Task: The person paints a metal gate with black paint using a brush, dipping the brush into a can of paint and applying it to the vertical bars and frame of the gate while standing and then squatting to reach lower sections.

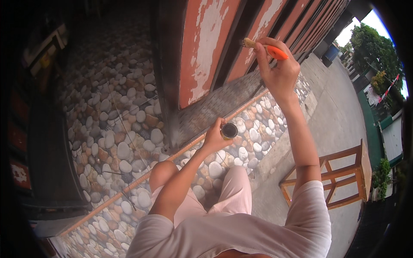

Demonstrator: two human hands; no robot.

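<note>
Right hand: the right hand [277,71] is raised high and closed in a firm grip around a small paintbrush with an orange handle and pale bristles [263,47]; the fingers curl over the handle and the thumb presses it from the side.
Brush position: the bristle tip points left and touches, or comes just beside, the dark gap between the panels of the folding wooden door with peeling red-orange paint [206,47]; whether the bristles press on the wood I cannot tell.
Right arm: the forearm runs nearly straight up from the short white sleeve at the lower edge, elbow only slightly bent, wrist tilted toward the door.
Left hand: the left hand [215,137] is closed around a small round tin with a dark inside [229,130], fingers wrapped round its wall, open mouth facing up.
Tin position: it is held low, below the door's foot and above the pebble-patterned tiled ledge [254,129], well apart from the brush.
Left arm: bent at the elbow, the forearm reaches forward over the knee in pale pink trousers [234,193].
Surroundings: a wall of the same pebble pattern [116,129] stands to the left; a plain wooden stool [344,176] lies on its side on the grey concrete pavement [340,116] at the right.
</note>
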